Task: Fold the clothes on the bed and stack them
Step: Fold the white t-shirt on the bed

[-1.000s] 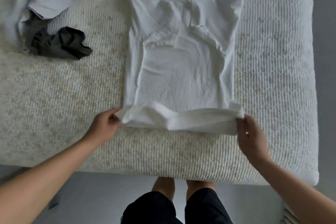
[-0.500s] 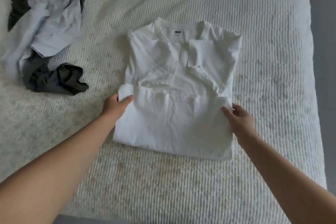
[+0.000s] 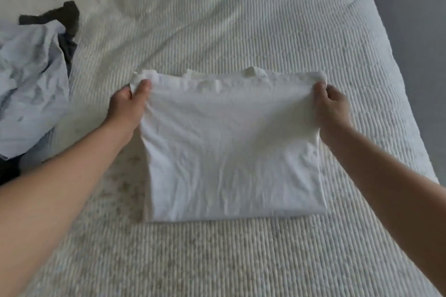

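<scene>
White t-shirt folded square, centre of bed. Left hand and right hand pinch its far corners. Unfolded pile at 9 o'clock, well apart. Versus earlier: hem now doubled over collar.

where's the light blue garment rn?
Head view: the light blue garment lies crumpled at the bed's far left edge, over dark clothes, well left of the white shirt the hands hold.
</scene>
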